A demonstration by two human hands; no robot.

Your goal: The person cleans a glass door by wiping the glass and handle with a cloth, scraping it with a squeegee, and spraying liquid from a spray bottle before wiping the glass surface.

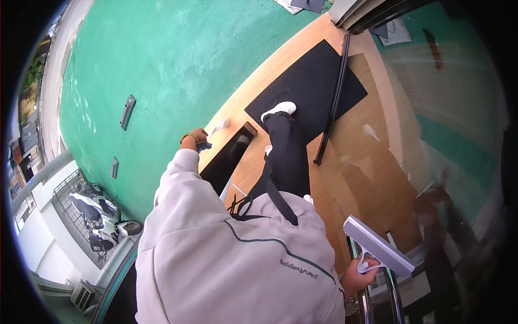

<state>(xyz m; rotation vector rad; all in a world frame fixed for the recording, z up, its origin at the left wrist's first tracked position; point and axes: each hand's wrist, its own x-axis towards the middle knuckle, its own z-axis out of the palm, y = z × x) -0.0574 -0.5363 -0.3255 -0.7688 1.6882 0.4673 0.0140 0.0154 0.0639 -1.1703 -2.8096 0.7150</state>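
Observation:
My right hand, low on the right, is closed around the handle of a pale lavender window squeegee. Its broad head slants in front of the glass door, beside shiny upright metal door handles; whether the blade touches the glass I cannot tell. My left hand, reached out to the left with a bracelet at the wrist, is closed on a small bluish cloth. A crumpled white thing shows just beyond that hand.
A black mat lies on the wood-toned floor under my white shoe. A dark bar crosses the mat's right side. A long dark panel stands left of my leg. Green ground and a parked scooter are on the left.

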